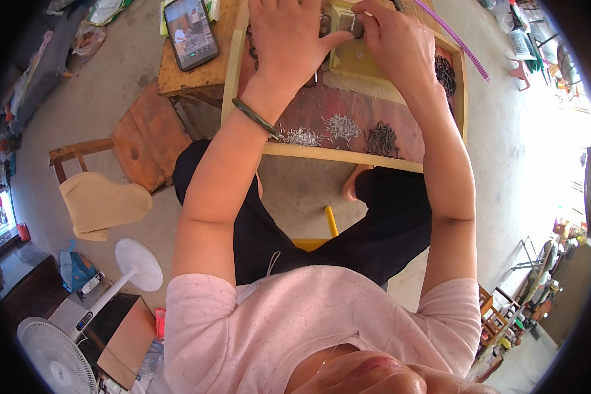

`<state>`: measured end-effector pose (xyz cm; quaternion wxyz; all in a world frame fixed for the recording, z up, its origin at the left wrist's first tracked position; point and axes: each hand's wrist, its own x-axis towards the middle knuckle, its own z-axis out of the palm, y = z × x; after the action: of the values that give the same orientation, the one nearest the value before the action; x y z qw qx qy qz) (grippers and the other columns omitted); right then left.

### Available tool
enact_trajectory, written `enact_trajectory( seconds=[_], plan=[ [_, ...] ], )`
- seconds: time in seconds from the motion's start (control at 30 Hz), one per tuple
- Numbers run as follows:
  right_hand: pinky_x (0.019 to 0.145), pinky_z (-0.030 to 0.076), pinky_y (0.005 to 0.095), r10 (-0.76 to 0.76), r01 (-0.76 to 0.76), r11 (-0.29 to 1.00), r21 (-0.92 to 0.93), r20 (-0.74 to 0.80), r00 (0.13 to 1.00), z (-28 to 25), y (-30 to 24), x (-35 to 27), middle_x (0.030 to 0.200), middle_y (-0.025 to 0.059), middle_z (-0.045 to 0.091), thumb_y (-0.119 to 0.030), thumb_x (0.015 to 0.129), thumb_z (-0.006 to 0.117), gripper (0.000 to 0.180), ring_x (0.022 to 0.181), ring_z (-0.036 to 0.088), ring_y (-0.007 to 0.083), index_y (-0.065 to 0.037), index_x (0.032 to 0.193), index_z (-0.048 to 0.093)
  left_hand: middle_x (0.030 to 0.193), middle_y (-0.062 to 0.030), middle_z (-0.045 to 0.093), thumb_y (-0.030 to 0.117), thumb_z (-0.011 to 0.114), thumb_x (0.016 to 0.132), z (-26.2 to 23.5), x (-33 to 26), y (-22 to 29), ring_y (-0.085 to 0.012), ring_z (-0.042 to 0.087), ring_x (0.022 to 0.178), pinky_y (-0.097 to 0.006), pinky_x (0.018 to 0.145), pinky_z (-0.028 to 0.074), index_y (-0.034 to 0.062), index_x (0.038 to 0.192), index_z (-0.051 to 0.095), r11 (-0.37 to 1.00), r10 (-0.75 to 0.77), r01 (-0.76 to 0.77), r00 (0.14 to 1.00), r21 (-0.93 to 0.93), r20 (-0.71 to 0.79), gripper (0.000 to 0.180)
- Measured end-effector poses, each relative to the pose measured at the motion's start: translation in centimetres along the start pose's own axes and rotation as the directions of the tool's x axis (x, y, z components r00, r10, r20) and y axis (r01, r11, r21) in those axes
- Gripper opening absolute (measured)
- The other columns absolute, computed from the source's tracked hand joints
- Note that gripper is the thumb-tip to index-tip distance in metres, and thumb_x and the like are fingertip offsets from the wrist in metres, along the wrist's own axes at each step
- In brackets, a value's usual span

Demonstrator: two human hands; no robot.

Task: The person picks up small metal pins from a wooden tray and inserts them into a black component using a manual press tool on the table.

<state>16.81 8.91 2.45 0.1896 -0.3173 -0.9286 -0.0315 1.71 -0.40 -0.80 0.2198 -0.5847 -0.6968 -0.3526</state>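
Head view: your left hand (289,39) and right hand (394,39) both pinch the small grey metal block (351,25), fingers clenched on it, at the top of the shallow wooden tray (338,156). Judging by that tight grip, a slip could drop it among the fasteners. I count two silver pin piles (322,130) and two dark clip piles (382,138), plus one phone (190,31).

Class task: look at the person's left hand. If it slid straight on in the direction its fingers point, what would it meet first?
The left hand points up toward the picture's top edge, which cuts off its fingertips. Nothing beyond them shows, so it cannot be told.
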Motion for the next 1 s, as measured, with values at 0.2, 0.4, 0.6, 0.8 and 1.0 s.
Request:
enact_trajectory(
  seconds=[0.2, 0.4, 0.6, 0.8, 1.0],
  plan=[
    [0.069, 0.055, 0.0288, 0.317, -0.364, 0.702, 0.612, 0.189, 0.929, -0.1, 1.5, -2.2, 0.089, 0.0038, 0.075, -0.008, 0.099, 0.064, 0.015, 0.070, 0.069, 0.0133, -0.002, 0.112, 0.071, 0.115, -0.0155, 0.062, 0.019, 0.087, 0.077, -0.8, 0.6, -0.2, -0.0361, 0.056, 0.119, -0.046, 0.101, 0.046, 0.0036, 0.109, 0.067, 0.940, 0.072, -0.049, 0.996, -0.338, 0.055, 0.040],
    [0.063, 0.054, 0.0306, 0.252, -0.085, 0.721, 0.687, -0.146, 0.957, -2.4, -3.8, -3.1, 0.089, 0.0075, 0.075, -0.009, 0.098, 0.066, 0.017, 0.070, 0.069, 0.0128, -0.002, 0.112, 0.070, 0.090, -0.0140, 0.067, 0.015, 0.083, 0.083, -1.4, 0.6, -3.0, -0.0338, 0.066, 0.086, -0.040, 0.078, 0.053, -0.0005, 0.086, 0.071, 0.898, -0.078, 0.124, 0.989, -0.423, 0.123, 0.019],
    [0.060, 0.056, 0.0333, -0.627, 0.810, 0.374, 0.453, -0.520, 0.580, -9.4, -12.2, -10.5, 0.090, 0.0085, 0.071, -0.017, 0.072, 0.072, 0.021, 0.074, 0.067, 0.0217, -0.003, 0.088, 0.074, 0.088, -0.0145, 0.068, 0.017, 0.084, 0.083, -3.4, 0.6, -5.5, -0.0342, 0.066, 0.086, -0.042, 0.076, 0.053, 0.0011, 0.091, 0.071, 0.959, -0.207, 0.192, 0.977, -0.207, -0.050, 0.022],
    [0.058, 0.047, 0.0240, -0.694, 0.830, 0.355, 0.431, -0.473, 0.543, -12.5, -11.3, -11.7, 0.082, 0.0007, 0.070, -0.016, 0.081, 0.071, 0.019, 0.073, 0.068, 0.0147, -0.015, 0.099, 0.076, 0.088, -0.0127, 0.070, 0.020, 0.077, 0.090, -6.2, -1.2, -5.8, -0.0332, 0.067, 0.085, -0.042, 0.077, 0.052, 0.0020, 0.089, 0.071, 0.938, -0.196, 0.135, 0.966, -0.318, -0.167, 0.019],
    [0.066, 0.054, 0.0359, -0.499, 0.454, 0.721, 0.524, -0.061, 0.864, -2.1, -11.1, -5.6, 0.100, 0.0056, 0.068, -0.005, 0.074, 0.073, 0.018, 0.085, 0.067, 0.0252, -0.008, 0.093, 0.072, 0.084, -0.0107, 0.072, 0.014, 0.075, 0.093, -6.8, -1.3, -5.4, -0.0216, 0.069, 0.078, -0.033, 0.072, 0.052, -0.0007, 0.091, 0.071, 0.760, -0.317, 0.181, 0.942, -0.624, -0.113, 0.016]
  ],
)
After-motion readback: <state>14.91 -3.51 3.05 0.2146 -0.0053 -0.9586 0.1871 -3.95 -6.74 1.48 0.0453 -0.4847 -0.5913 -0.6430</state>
